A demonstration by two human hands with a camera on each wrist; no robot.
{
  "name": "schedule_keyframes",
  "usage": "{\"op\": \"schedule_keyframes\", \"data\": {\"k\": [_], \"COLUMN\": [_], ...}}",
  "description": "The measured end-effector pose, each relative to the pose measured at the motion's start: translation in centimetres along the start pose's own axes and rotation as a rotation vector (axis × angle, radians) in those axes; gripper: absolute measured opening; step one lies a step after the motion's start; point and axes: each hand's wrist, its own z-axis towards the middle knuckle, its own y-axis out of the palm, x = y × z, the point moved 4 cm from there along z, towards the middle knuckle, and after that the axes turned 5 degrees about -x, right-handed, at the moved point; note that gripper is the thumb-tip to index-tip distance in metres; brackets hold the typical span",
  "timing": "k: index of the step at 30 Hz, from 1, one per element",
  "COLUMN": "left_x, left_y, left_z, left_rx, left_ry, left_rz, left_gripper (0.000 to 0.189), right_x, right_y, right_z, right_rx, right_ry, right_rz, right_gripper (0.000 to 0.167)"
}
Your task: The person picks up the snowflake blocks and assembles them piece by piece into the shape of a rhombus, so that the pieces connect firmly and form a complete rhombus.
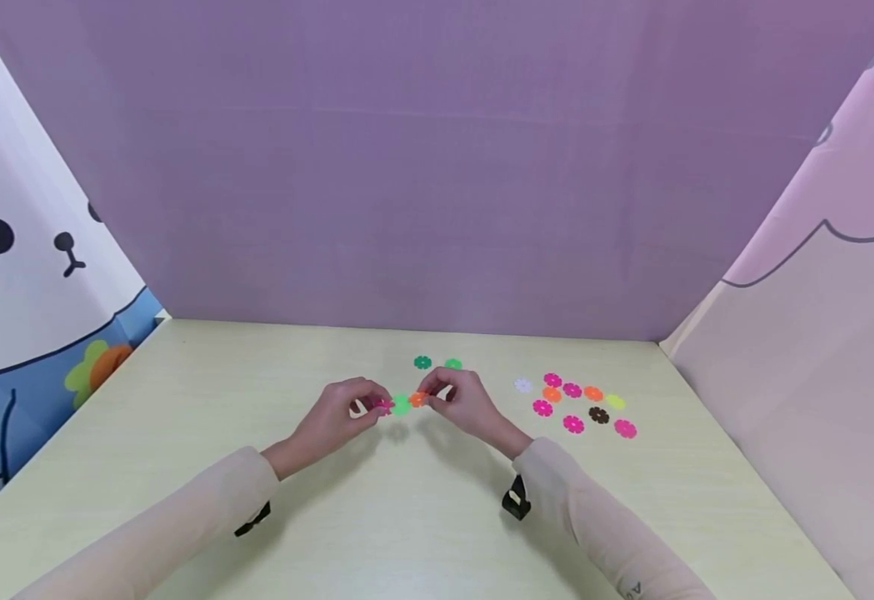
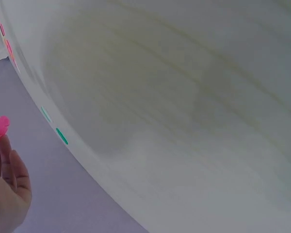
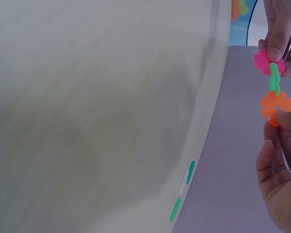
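Over the table, a short chain of flower-shaped interlocking plastic discs spans both hands. The left hand (image 1: 337,415) pinches the pink disc (image 3: 268,62) at one end between thumb and fingers. At the other end, the right hand (image 1: 470,405) pinches the orange disc (image 3: 276,106). Between them a light green disc (image 1: 401,405) joins the two, turned edge-on in the right wrist view (image 3: 274,80). In the left wrist view only the pink disc (image 2: 1,127) and slivers of the orange and green ones show beside the left hand (image 2: 9,194).
Several loose discs lie to the right: pink (image 1: 573,424), orange (image 1: 593,392), yellow (image 1: 615,402), black (image 1: 598,415) and white (image 1: 522,385). Behind the hands lie a dark green disc (image 1: 422,362) and a green disc (image 1: 453,364). A purple curtain (image 1: 422,183) backs the table (image 1: 377,533).
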Motion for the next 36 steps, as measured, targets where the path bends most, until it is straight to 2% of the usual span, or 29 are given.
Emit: {"op": "schedule_keyframes", "data": {"k": [11,18,25,34,36], "left_x": [0.3,1.0,1.3,1.5,1.4], "left_y": [0.2,0.3,0.6,0.7,0.7], "left_z": [-0.3,-0.2,0.0,0.0,0.0], "left_rx": [0.030,0.062,0.057,0.066,0.065], "left_ry": [-0.023,0.006,0.034,0.067,0.058], "left_rz": [-0.015,-0.016,-0.019,-0.002,0.001], "left_gripper": [0.014,0.016,0.015,0.015,0.015], "right_x": [-0.5,-0.9,-0.5,-0.4,-0.4], "right_y": [0.2,0.1,-0.3,-0.4,-0.3], "right_z": [-0.3,-0.4,-0.6,-0.7,-0.8], "right_rx": [0.024,0.026,0.028,-0.016,-0.015], "right_ry": [-0.017,-0.024,-0.023,-0.026,-0.031], "right_rz": [0.031,0.010,0.081,0.044,0.038], "right_gripper": [0.012,0.011,0.010,0.008,0.009]}}
